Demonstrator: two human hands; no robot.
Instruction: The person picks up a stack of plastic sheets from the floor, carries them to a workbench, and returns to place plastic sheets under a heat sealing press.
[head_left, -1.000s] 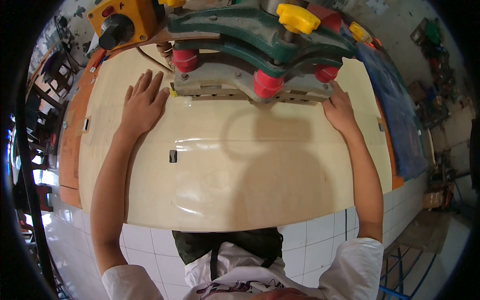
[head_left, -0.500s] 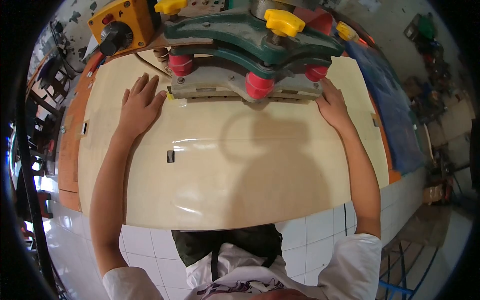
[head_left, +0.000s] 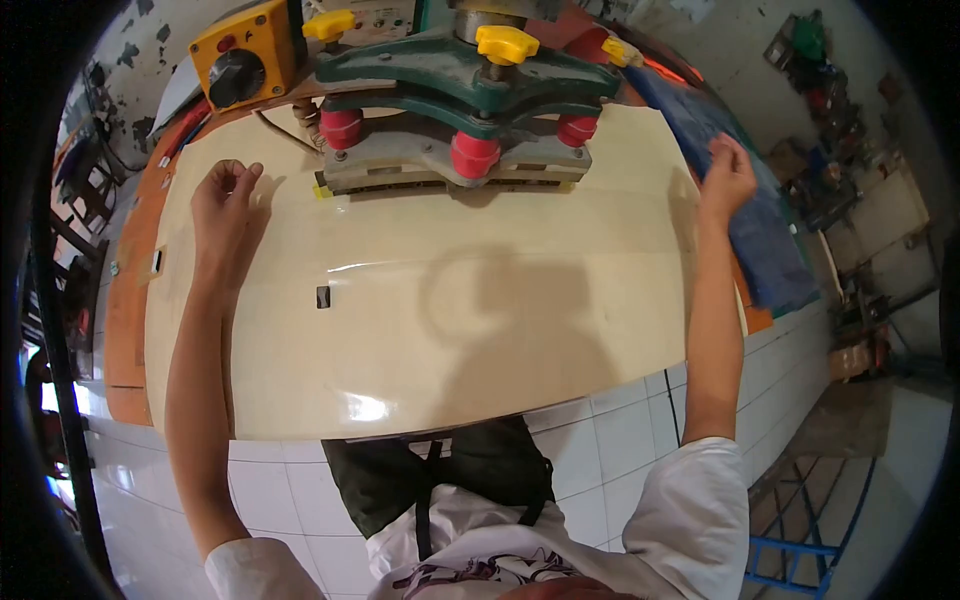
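A large cream sheet (head_left: 470, 330) with a glossy surface covers the table in front of me. My left hand (head_left: 222, 197) hovers over its left part, fingers loosely bent, thumb apart, nothing seen in it. On the far right, my right hand (head_left: 728, 180) is raised near a blue plastic sheet (head_left: 755, 235), its fingers curled together with nothing visible in them. Between the hands, a heat press (head_left: 455, 165) with a grey metal head, dark green frame and red mounts stands over the sheet's back part. A small dark rectangle (head_left: 323, 297) lies left of the sheet's middle.
A yellow control box (head_left: 245, 55) with a black knob stands at the back left. Yellow star knobs (head_left: 507, 45) top the press. Orange-brown table edging (head_left: 127, 330) shows on the left. A blue metal frame (head_left: 800, 545) stands on the floor at lower right.
Both hands, earlier flat on the sheet beside the press head, have lifted off and curled. My left moved left; my right moved outward to the right. The view shifted slightly.
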